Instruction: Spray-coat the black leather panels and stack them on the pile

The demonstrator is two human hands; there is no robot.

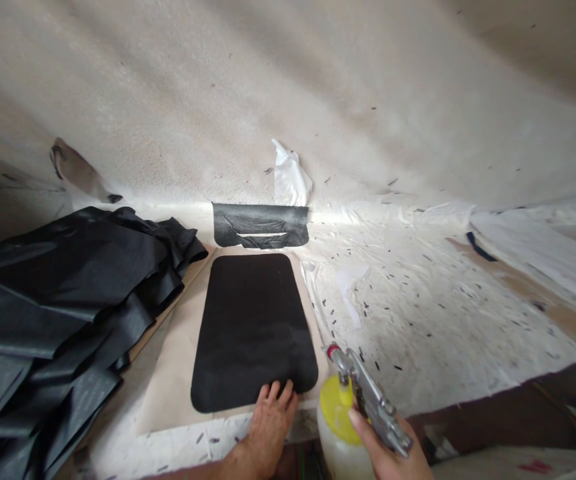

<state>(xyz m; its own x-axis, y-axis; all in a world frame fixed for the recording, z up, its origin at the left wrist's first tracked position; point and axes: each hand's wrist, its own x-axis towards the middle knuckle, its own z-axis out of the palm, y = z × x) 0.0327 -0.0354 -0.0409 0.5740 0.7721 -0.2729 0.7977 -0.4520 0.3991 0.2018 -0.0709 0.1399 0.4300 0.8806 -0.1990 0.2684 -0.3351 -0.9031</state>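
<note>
A black sheet point(255, 327) with rounded corners lies flat on a larger beige board point(168, 393). My left hand point(273, 417) rests at the sheet's near edge, its fingertips lying on the black surface. In my right hand point(393, 447) is a metal spray gun point(371, 393) with a red ring near its nozzle. Attached below the gun is a cloudy cup point(341, 450) with a yellow lid point(335, 410). The nozzle points forward and left, just past the sheet's right edge. My right fingers are partly hidden behind the gun.
A pile of folded black sheets point(68, 267) lies at the left. Behind the board is a wrinkled dark piece point(263, 223) with a slit, beside a white scrap point(291, 177). A pale draped backing point(288, 80) rises behind. Dark flecks dot the white covering point(408, 287) at right.
</note>
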